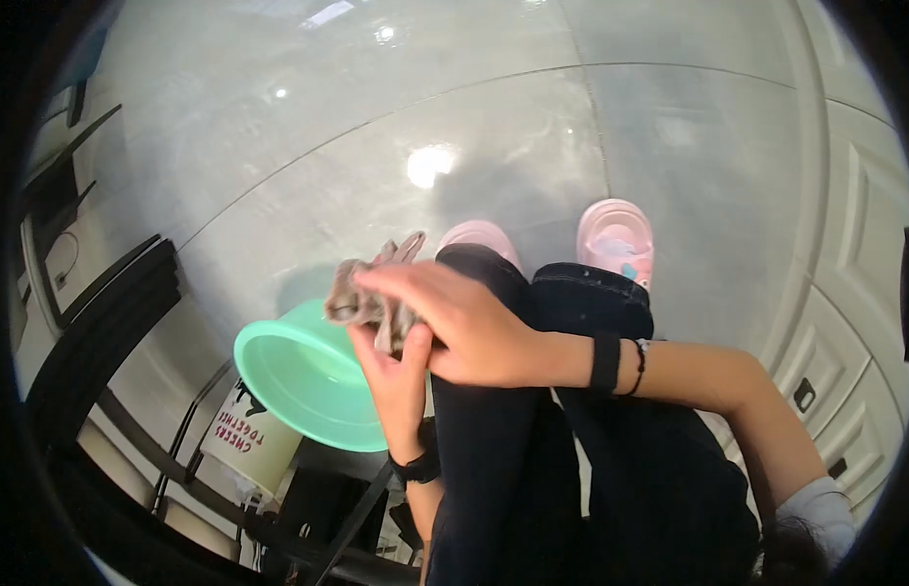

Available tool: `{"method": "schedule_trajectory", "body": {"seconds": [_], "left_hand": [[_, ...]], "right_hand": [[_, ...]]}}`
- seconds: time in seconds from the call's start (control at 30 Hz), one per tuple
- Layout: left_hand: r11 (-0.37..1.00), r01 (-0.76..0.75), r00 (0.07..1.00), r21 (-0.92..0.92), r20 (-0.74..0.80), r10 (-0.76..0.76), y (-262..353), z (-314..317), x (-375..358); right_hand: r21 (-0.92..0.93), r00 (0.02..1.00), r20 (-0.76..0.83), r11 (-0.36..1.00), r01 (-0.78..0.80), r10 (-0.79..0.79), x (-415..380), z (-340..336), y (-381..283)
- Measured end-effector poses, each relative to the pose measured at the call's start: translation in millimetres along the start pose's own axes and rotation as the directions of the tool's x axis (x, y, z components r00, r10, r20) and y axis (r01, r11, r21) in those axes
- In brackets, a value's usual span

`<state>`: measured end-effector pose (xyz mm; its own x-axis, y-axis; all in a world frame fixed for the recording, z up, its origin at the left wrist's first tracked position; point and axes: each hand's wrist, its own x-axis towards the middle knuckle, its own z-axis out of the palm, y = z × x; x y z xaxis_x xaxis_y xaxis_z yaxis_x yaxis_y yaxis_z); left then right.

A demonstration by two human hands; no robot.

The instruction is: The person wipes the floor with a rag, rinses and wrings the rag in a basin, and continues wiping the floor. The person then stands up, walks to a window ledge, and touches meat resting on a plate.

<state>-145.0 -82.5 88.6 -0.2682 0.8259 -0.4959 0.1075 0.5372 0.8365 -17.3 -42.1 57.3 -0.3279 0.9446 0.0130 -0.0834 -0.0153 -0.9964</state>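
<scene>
A crumpled grey-brown cloth [376,301] is bunched between my two hands, beside the inner edge of a mint green basin [313,376]. My left hand [394,383] supports the cloth from below, its thumb raised along the near side. Across the top lies my right hand [454,317], its fingers pressed over the cloth. Part of the cloth sticks out past the fingertips, and the rest is hidden under the right hand. Shallow clear liquid seems to lie in the basin, though glare makes this hard to tell.
Pink shoes [616,239] rest on the grey tiled floor [376,146] ahead of my knees. A pale bin with red lettering [251,439] stands below the basin, near black metal frames [93,322] on the left. White panelled cabinets [840,342] line the right side.
</scene>
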Motion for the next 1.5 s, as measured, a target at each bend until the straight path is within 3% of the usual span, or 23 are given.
{"method": "schedule_trajectory", "body": {"seconds": [0.07, 0.1, 0.13, 0.2, 0.27, 0.3, 0.33, 0.37, 0.4, 0.43, 0.53, 0.57, 0.67, 0.7, 0.8, 0.93, 0.97, 1.07, 1.1, 1.2, 1.23, 1.5], "left_hand": [[0.997, 0.074, 0.984, -0.02, -0.161, -0.076, -2.5, -18.5, 0.5], [0.988, 0.111, 0.959, -0.106, -0.251, -0.135, -2.8, -26.2, -1.2], [0.988, 0.072, 0.954, -0.137, -0.279, -0.109, -7.2, -33.3, -6.7], [0.982, -0.007, 0.938, -0.19, -0.341, -0.06, -20.4, -52.7, -20.3], [0.985, -0.138, 0.838, -0.104, -0.542, 0.06, -33.9, -74.2, -35.3], [0.989, -0.072, 0.851, -0.131, -0.525, -0.007, -41.8, -104.5, -47.3], [0.987, 0.002, 0.86, -0.16, -0.504, -0.083, -45.4, -131.3, -57.5], [0.982, -0.045, 0.8, -0.184, -0.596, -0.075, -41.3, -136.6, -61.5], [0.976, -0.03, 0.889, -0.216, -0.452, -0.072, -52.4, -171.9, -76.7], [0.981, -0.008, 0.899, -0.194, -0.43, -0.078, -71.4, -205.2, -87.6], [0.997, 0.079, 0.835, -0.021, -0.545, -0.078, -43.6, -169.9, -77.0], [0.994, 0.109, 0.888, 0.026, -0.453, -0.086, -48.4, -187.3, -84.7], [0.987, 0.162, 0.88, 0.021, -0.455, -0.135, -57.7, -222.4, -85.7], [0.967, 0.235, 0.893, 0.097, -0.414, -0.176, -55.6, -238.7, -83.2], [0.921, 0.181, 0.865, 0.344, -0.501, 0.017, -28.3, -207.6, -73.0], [0.868, 0.36, 0.795, 0.342, -0.599, -0.094, -41.8, -240.5, -56.7], [0.815, 0.407, 0.827, 0.412, -0.545, -0.138, -50.4, -256.7, -54.0], [0.761, 0.214, 0.94, 0.613, -0.34, 0.009, -58.8, -267.6, -50.3], [0.832, 0.256, 0.92, 0.492, -0.389, -0.053, -58.2, -266.6, -51.6], [0.875, 0.284, 0.887, 0.391, -0.454, -0.085, -50.8, -265.0, -55.0], [0.85, 0.277, 0.865, 0.448, -0.501, -0.018, -50.7, -261.4, -55.7], [0.936, 0.26, 0.868, 0.236, -0.482, -0.12, -39.6, -257.6, -59.8]], "right_hand": [[0.187, 0.963, 0.259, 0.974, -0.125, 0.074, -4.1, 6.6, -8.1], [0.217, 0.939, 0.345, 0.972, -0.092, 0.012, -5.4, 10.3, -9.1], [0.25, 0.927, 0.373, 0.965, -0.078, -0.022, -8.8, 13.8, -11.4], [0.17, 0.795, 0.592, 0.943, -0.286, 0.135, -5.6, 6.2, -20.6], [0.123, 0.908, 0.415, 0.984, -0.125, 0.063, -11.9, 10.9, -8.5], [0.085, 0.955, 0.294, 0.995, -0.057, 0.03, -9.6, 4.7, -2.2], [0.064, 0.967, 0.239, 0.992, -0.108, 0.09, -5.9, -5.2, 1.9], [0.05, 0.977, 0.184, 0.992, -0.12, 0.109, -3.1, -15.9, 6.6], [0.025, 0.97, 0.179, 0.985, -0.17, 0.163, -2.0, -28.0, 10.3], [0.001, 0.984, 0.114, 0.991, -0.137, 0.136, -2.1, -35.4, 11.9], [0.07, 0.98, 0.026, 0.977, -0.2, 0.198, -6.0, -52.8, 25.0], [0.054, 0.974, 0.021, 0.972, -0.227, 0.226, -7.9, -56.5, 25.5], [-0.006, 0.964, -0.011, 0.964, -0.267, 0.267, -11.1, -72.5, 31.8], [-0.012, 0.965, -0.02, 0.965, -0.261, 0.261, -14.2, -74.6, 37.2], [-0.005, 0.956, -0.015, 0.956, -0.295, 0.294, -15.0, -75.1, 37.4], [0.03, 0.952, 0.014, 0.952, -0.306, 0.306, -18.0, -73.9, 39.8], [0.036, 0.949, 0.014, 0.949, -0.315, 0.314, -16.9, -73.8, 39.7], [0.043, 0.943, 0.008, 0.942, -0.334, 0.334, -19.1, -72.5, 38.5], [0.04, 0.945, 0.003, 0.944, -0.326, 0.326, -19.4, -72.3, 39.8], [0.038, 0.952, -0.001, 0.951, -0.306, 0.306, -19.3, -73.0, 43.4], [0.038, 0.953, -0.002, 0.952, -0.303, 0.303, -20.1, -72.9, 44.4], [0.038, 0.946, -0.018, 0.946, -0.322, 0.323, -23.3, -76.7, 48.4]]}}
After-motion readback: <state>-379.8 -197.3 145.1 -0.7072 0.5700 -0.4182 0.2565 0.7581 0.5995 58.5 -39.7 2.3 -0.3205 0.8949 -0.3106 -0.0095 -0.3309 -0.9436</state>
